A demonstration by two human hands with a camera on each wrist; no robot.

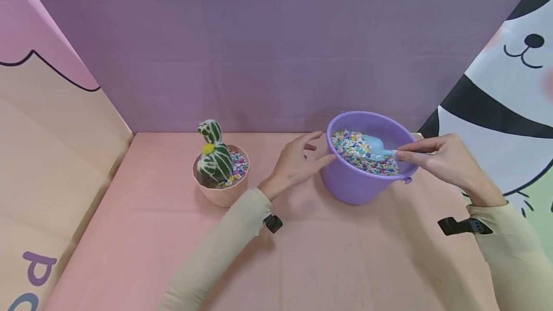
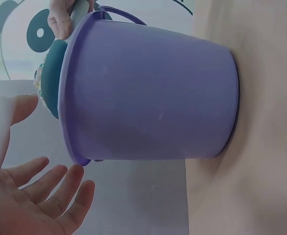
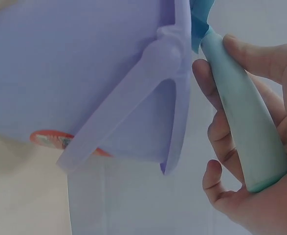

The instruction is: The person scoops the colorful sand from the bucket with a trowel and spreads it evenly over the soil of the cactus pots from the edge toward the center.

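My right hand (image 1: 451, 162) holds a light blue toy shovel (image 1: 373, 144) by its handle, thumb on one side and fingers curled along the other. The blade is over the purple bucket (image 1: 354, 186), with small multicoloured beads (image 1: 345, 145) heaped on and around it. My left hand (image 1: 298, 160) is at the bucket's left side, fingers spread and relaxed, holding nothing. In the left wrist view its fingertips (image 2: 75, 171) lie close to the bucket's rim; whether they touch it I cannot tell.
A peach flowerpot (image 1: 222, 195) with a green plush cactus (image 1: 218, 164) stands left of my left hand, beads covering its right part. The bucket's handle (image 3: 119, 103) hangs down its side. A purple backdrop (image 1: 268, 52) rises behind the pink tabletop (image 1: 302, 263).
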